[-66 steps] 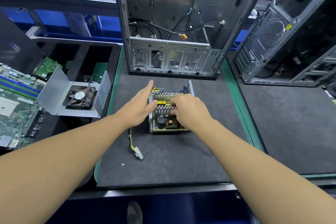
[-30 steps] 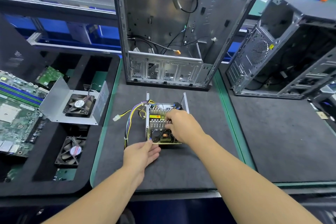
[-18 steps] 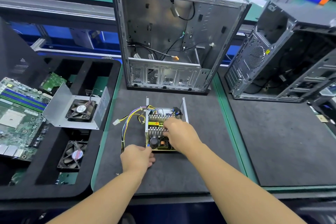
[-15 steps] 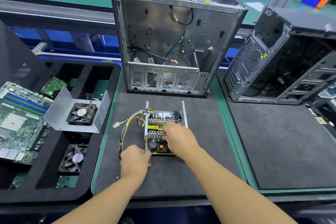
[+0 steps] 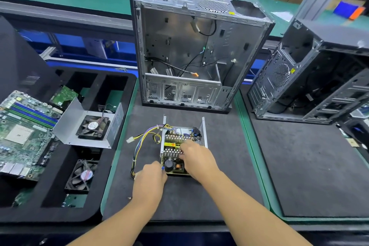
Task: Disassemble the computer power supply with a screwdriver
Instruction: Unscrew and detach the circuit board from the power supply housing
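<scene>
power supply point(image 5: 173, 152) on surface point(image 5: 219, 189), right hand point(image 5: 196, 159) grip curled onto its middle, left hand point(image 5: 148, 181) at near-left corner, grip unclear

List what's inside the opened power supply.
A circuit board with finned heatsinks, a black capacitor and a yellow label; coloured wires leave leftward. The right hand hides the board's right part.

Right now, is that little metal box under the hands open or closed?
Open: the power supply has no lid on; its heatsinks and black capacitor show from above.
</scene>
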